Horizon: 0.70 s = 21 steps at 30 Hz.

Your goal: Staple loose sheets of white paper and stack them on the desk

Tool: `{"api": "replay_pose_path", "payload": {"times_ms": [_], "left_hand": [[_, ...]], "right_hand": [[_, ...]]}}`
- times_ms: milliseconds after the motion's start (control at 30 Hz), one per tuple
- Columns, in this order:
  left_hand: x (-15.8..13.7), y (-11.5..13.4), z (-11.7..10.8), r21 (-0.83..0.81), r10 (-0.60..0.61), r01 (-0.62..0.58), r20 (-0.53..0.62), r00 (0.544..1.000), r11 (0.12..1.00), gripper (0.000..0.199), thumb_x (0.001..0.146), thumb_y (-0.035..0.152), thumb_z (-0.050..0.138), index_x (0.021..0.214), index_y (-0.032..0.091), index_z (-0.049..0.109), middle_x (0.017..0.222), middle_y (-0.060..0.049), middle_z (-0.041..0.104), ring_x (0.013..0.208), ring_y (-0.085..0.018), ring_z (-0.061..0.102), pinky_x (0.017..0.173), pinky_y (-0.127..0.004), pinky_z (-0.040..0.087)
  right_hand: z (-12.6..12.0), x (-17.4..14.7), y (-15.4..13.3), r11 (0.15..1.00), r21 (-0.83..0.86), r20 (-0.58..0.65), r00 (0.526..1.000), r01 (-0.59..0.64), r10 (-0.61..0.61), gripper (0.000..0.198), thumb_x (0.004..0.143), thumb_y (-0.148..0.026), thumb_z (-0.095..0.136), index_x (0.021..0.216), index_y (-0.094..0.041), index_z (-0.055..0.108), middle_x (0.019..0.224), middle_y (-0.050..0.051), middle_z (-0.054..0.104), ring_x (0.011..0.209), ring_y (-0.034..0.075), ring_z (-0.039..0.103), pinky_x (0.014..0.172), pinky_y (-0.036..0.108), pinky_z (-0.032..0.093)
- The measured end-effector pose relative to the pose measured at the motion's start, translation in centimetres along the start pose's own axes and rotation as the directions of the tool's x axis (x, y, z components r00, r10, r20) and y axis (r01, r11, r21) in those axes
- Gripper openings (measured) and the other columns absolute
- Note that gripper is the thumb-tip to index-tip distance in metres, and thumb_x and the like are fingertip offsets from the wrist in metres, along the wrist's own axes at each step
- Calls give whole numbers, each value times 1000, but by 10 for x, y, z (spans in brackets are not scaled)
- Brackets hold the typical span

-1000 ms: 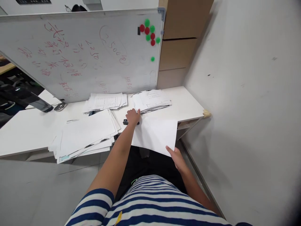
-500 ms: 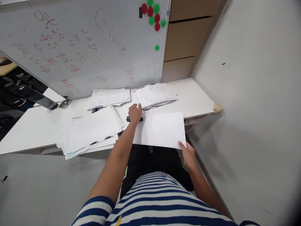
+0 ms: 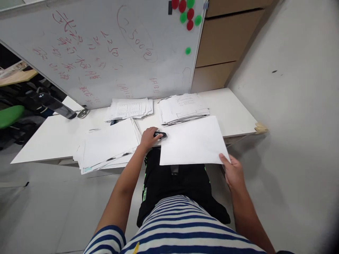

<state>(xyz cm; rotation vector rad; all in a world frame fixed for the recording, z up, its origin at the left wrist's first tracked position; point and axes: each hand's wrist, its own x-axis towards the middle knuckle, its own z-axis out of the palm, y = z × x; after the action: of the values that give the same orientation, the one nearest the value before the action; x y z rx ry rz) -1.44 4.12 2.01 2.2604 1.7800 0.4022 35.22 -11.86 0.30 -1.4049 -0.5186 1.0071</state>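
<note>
My left hand [image 3: 149,137] is closed around a small black stapler [image 3: 160,134] at the table's front edge. The stapler's front end meets the upper left edge of a white sheet of paper [image 3: 193,143]; whether the edge lies between its jaws, I cannot tell. My right hand [image 3: 233,171] pinches the sheet's lower right corner, thumb on top. The sheet juts over the table edge toward my body. Left of my left hand lies a loose stack of large papers [image 3: 108,143], its sheets uneven.
Behind, a printed paper stack [image 3: 182,107] and a smaller stack [image 3: 129,108] lie on the white table [image 3: 235,113]. A whiteboard [image 3: 106,70] rises along the back, a wall [image 3: 296,106] stands at right, and a dark bottle [image 3: 54,105] lies tilted at far left.
My left hand has gone from pressing down over the stapler to gripping it from the left. My right hand has shifted right with the sheet, which has turned slightly. The view has shifted too.
</note>
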Motion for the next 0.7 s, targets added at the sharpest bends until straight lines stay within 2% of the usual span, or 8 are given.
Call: {"api": "replay_pose_path", "payload": {"times_ms": [100, 167, 233, 300, 467, 700], "left_hand": [[3, 4, 13, -18, -78, 76, -123, 989, 997, 37, 92, 51, 54, 115, 23, 63, 120, -6, 67, 114, -23, 57, 100, -33, 42], [5, 10, 21, -19, -165, 165, -232, 959, 986, 38, 93, 53, 53, 110, 22, 64, 115, -9, 67, 111, -25, 56, 97, -35, 43], [7, 15, 28, -4, -248, 259, -306, 919, 966, 43, 93, 58, 50, 108, 19, 64, 112, -12, 66, 109, -28, 55, 94, -37, 43], [8, 18, 32, 21, -292, 316, -328, 899, 949, 47, 93, 60, 48, 108, 19, 64, 112, -13, 65, 109, -30, 55, 94, -39, 42], [8, 18, 33, 51, -278, 308, -312, 909, 950, 46, 95, 58, 44, 111, 20, 63, 114, -13, 64, 108, -30, 54, 93, -39, 41], [7, 19, 33, 49, -283, 313, -311, 907, 949, 34, 97, 48, 45, 107, 21, 64, 113, -12, 63, 108, -29, 54, 93, -38, 41]], "right_hand": [[-13, 9, -29, 988, 35, -151, 978, 152, -145, 39, 64, -42, 87, 93, -18, 77, 87, 1, 76, 76, 15, 70, 86, 34, 58], [-22, 11, -46, 970, 62, -219, 951, 237, -218, 38, 63, -40, 88, 91, -18, 77, 84, 0, 75, 73, 13, 68, 86, 31, 58], [-28, 10, -55, 959, 75, -232, 940, 274, -251, 36, 64, -39, 88, 90, -17, 77, 85, 1, 75, 73, 12, 68, 83, 29, 59], [-31, 9, -55, 961, 82, -212, 947, 263, -241, 35, 65, -39, 88, 91, -17, 76, 85, 1, 75, 75, 13, 68, 81, 28, 59], [-27, 9, -35, 984, 109, -106, 986, 141, -129, 34, 65, -36, 87, 91, -17, 76, 86, 2, 75, 82, 13, 69, 82, 26, 59], [-17, 11, -31, 989, 88, -76, 991, 120, -113, 34, 68, -37, 86, 92, -16, 74, 88, 4, 75, 86, 17, 70, 86, 32, 58]]}}
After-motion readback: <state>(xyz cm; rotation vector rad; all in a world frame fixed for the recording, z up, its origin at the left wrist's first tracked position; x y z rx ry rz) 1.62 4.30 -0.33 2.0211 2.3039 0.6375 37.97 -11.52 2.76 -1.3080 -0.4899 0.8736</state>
